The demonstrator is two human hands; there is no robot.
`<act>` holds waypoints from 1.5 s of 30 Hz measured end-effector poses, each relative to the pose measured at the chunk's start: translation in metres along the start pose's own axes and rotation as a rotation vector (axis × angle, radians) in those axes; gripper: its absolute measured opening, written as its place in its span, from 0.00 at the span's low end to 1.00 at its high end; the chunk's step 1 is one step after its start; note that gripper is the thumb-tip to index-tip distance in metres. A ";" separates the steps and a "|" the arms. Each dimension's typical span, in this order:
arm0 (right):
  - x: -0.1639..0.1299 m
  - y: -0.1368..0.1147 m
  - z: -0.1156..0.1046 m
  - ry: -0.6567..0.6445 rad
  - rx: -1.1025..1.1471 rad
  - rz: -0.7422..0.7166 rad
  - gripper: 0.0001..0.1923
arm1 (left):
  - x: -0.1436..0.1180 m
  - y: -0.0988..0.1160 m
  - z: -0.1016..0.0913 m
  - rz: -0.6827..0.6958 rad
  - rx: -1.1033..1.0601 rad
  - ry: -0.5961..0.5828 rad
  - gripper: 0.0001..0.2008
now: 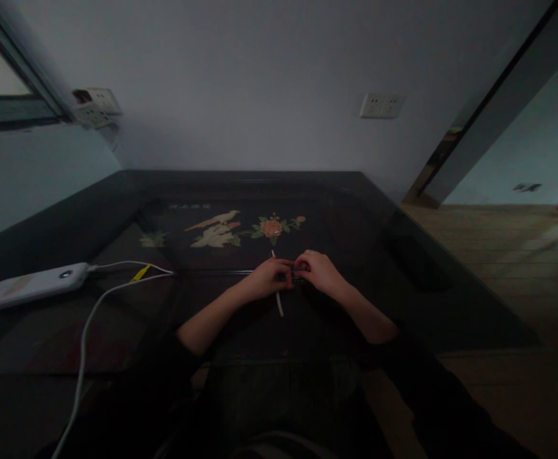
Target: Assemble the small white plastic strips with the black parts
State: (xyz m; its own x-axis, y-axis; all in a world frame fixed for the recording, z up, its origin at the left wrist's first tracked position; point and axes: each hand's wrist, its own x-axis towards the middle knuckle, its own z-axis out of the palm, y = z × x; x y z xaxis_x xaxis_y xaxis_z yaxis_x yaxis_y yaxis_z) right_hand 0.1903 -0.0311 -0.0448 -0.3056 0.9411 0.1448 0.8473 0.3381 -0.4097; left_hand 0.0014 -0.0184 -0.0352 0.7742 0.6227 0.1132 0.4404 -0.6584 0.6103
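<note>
Near the middle of the dark glossy table (241, 344), both hands meet with their fingertips close together. My left hand (268, 278) is closed, thumb and fingers bent inward. My right hand (318, 270) pinches at the same spot from the other side. Between the fingertips there seems to be a small dark item, too dim and covered to name. A thin white strip (279, 305) runs beneath my left hand, its lower end lying on the table and its upper tip showing above the fingers.
At the left lies a white power bank (35, 285) with a white cable (84, 344) that carries a yellow tag (140, 273). A dark flat object (417, 262) rests on the right side. Bird-and-flower decoration (221, 233) covers the tabletop's far part. A wall socket (381, 106) sits behind.
</note>
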 end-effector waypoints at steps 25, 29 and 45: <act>-0.002 -0.005 -0.008 0.057 -0.004 -0.029 0.02 | -0.002 0.000 0.000 -0.012 0.021 -0.002 0.02; 0.001 0.007 -0.015 0.133 0.223 0.036 0.02 | -0.003 0.003 -0.001 -0.030 0.017 0.012 0.02; 0.004 0.012 -0.011 0.216 0.254 0.155 0.02 | 0.009 -0.001 0.004 -0.101 -0.060 0.357 0.04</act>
State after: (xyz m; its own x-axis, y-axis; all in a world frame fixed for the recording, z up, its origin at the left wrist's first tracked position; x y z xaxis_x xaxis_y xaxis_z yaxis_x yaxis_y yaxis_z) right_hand 0.2046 -0.0235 -0.0393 -0.0609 0.9691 0.2391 0.7332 0.2060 -0.6481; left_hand 0.0101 -0.0138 -0.0378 0.5165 0.7984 0.3095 0.4710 -0.5668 0.6759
